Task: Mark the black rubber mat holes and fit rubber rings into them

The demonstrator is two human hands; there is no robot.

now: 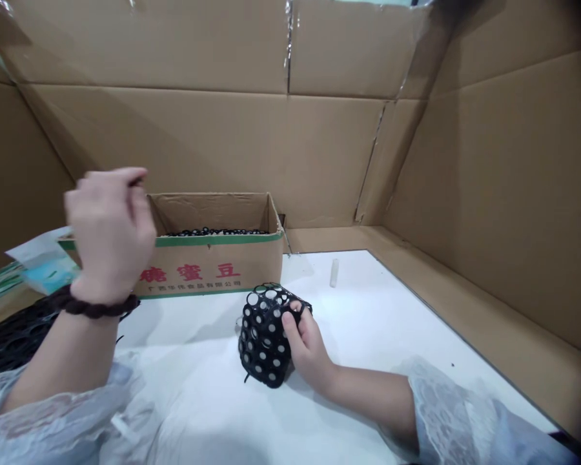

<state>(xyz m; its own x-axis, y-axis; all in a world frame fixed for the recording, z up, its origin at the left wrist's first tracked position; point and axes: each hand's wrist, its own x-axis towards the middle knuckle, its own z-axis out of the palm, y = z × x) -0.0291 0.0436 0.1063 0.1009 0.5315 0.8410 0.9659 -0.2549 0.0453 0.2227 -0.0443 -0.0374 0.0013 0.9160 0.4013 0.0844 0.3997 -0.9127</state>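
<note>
Faces a cardboard enclosure (198, 135), walled in at the back and along the sides. Works over a white tabletop (363, 336) within it. Has, toward the back left, an open cardboard box (259, 265), marked with 3 red characters, edged in green, and holding black ringed pieces (213, 231) inside. Shows more black netting (17, 339) at the left edge, spread beside and partly behind the left forearm (70, 352).

Holds the black mesh (264, 342), a cup-like piece patterned with round openings, near the middle of the tabletop, in front of the box's right end. Holds the left hand (109, 226) raised before the box's left end, clear of the mesh, with fingers curled but blurred; cannot tell whether clenched on nothing or pinching something fine. Grasps the mesh by its right side in the right hand (314, 349), with thumb and fingers closed on the edge. Judging by this pose, seems to be at a steadying step: anchoring the piece with the right, working apart from it with the left.

Shows, smaller again, a blue-and-white packet (46, 268) near the box at left, a dark band (94, 309) at the left wrist, and a clear tube (334, 273) beyond the mesh to the right.

Probably calls next for fine fingertip control: bringing the left down to the mesh, with a firm right-hand pinch against sagging or twisting.
</note>
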